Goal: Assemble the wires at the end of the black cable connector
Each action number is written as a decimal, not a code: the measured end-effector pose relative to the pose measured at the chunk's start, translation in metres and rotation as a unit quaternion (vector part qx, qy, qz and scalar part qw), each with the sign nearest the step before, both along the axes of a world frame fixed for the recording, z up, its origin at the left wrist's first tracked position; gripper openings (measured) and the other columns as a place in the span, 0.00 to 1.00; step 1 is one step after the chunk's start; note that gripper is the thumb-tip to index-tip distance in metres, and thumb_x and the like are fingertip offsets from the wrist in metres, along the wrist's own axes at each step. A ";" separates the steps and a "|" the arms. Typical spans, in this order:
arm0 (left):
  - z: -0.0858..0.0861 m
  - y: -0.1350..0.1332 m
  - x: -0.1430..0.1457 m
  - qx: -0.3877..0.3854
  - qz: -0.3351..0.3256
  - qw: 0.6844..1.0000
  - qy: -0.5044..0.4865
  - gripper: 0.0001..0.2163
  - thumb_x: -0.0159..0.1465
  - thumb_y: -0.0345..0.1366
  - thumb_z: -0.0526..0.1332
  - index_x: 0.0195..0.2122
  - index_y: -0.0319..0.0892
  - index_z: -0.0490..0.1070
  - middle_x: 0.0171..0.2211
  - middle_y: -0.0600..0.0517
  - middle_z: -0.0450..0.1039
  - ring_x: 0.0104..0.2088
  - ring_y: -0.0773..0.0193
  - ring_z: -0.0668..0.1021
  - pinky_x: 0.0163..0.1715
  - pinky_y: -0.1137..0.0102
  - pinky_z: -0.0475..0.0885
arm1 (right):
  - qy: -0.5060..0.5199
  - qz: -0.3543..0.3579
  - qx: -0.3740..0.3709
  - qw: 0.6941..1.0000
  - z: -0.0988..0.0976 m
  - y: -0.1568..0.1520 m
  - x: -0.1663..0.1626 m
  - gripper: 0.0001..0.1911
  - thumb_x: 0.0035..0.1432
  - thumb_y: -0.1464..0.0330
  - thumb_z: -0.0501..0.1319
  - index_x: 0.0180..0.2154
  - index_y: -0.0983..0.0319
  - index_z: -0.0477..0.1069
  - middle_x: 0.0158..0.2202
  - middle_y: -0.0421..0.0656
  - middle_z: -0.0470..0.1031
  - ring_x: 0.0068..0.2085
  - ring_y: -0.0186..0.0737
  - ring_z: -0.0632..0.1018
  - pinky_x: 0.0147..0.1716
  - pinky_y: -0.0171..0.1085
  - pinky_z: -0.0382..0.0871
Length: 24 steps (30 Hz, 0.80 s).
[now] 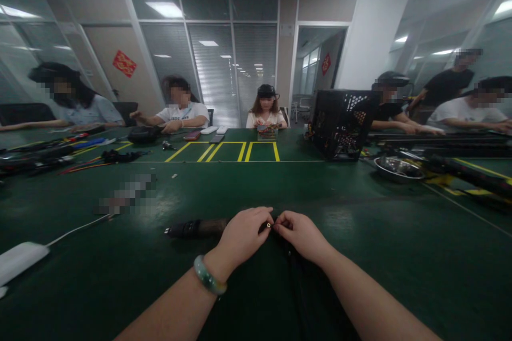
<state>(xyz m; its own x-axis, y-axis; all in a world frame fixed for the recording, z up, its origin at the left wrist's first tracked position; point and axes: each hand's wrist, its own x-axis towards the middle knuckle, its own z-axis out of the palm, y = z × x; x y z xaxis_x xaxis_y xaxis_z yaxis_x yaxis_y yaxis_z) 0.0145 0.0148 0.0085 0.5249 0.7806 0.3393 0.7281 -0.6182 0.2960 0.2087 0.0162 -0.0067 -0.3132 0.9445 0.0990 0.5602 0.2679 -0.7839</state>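
Observation:
My left hand (247, 230) is closed, its thumb and forefinger around a small shiny brass-coloured piece (269, 225). Close beside it, my right hand (301, 232) is pinched shut at the same spot, and what its fingertips hold is too small to make out. A dark cylindrical tool (196, 228), possibly an electric screwdriver, lies on the table with its narrow metal tip pointing left. My left hand covers its other end. From under my right hand, a black cord or strap (294, 272) runs toward me. A green bangle is on my left wrist.
A white power strip (22, 261) with a cable lies at left. Dark cables and tools (28, 157) are heaped farther back. Beyond the yellow tape stand a black computer case (342, 122) and, to its right, a metal bowl (399, 169). Several people sit around the table.

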 end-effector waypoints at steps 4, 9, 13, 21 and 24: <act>-0.002 0.001 0.000 -0.005 0.004 1.000 -0.004 0.04 0.63 0.34 0.59 0.39 0.47 0.71 0.52 0.54 0.71 0.51 0.59 0.73 0.53 0.60 0.66 | -0.005 -0.007 -0.003 1.000 0.001 0.000 -0.001 0.07 0.59 0.65 0.59 0.35 0.60 0.74 0.31 0.39 0.77 0.32 0.36 0.75 0.29 0.31 0.62; 0.000 0.000 0.001 -0.017 0.014 1.000 -0.007 0.04 0.64 0.35 0.58 0.38 0.46 0.71 0.50 0.53 0.72 0.50 0.59 0.74 0.51 0.61 0.67 | -0.003 -0.004 -0.007 1.000 0.001 0.000 0.001 0.07 0.59 0.65 0.60 0.36 0.60 0.75 0.32 0.39 0.77 0.33 0.36 0.76 0.30 0.31 0.64; 0.002 -0.001 0.001 -0.012 0.018 1.000 -0.008 0.04 0.64 0.36 0.58 0.39 0.46 0.71 0.49 0.53 0.72 0.49 0.58 0.74 0.50 0.59 0.68 | -0.032 0.008 0.003 0.999 0.003 -0.002 0.003 0.07 0.58 0.65 0.61 0.34 0.60 0.75 0.31 0.40 0.76 0.31 0.36 0.75 0.29 0.32 0.62; -0.002 0.000 0.001 -0.006 0.021 1.000 -0.005 0.04 0.64 0.36 0.59 0.39 0.47 0.71 0.49 0.54 0.72 0.49 0.59 0.74 0.51 0.59 0.67 | -0.022 -0.026 -0.001 0.999 0.002 -0.003 -0.001 0.08 0.60 0.64 0.58 0.33 0.60 0.74 0.31 0.39 0.76 0.31 0.36 0.75 0.29 0.32 0.61; -0.001 0.000 0.002 0.001 0.020 1.000 -0.003 0.04 0.63 0.36 0.59 0.39 0.47 0.71 0.49 0.54 0.73 0.49 0.58 0.74 0.51 0.59 0.67 | -0.017 -0.030 0.009 0.999 0.001 -0.003 -0.002 0.08 0.60 0.65 0.59 0.32 0.60 0.73 0.30 0.38 0.76 0.31 0.36 0.75 0.29 0.31 0.61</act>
<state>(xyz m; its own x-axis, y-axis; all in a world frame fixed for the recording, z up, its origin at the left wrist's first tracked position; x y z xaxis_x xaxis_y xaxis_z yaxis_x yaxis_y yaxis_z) 0.0164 0.0146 0.0071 0.4914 0.7998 0.3448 0.7498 -0.5899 0.2996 0.2063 0.0136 -0.0061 -0.2586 0.9601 0.1063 0.6027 0.2464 -0.7589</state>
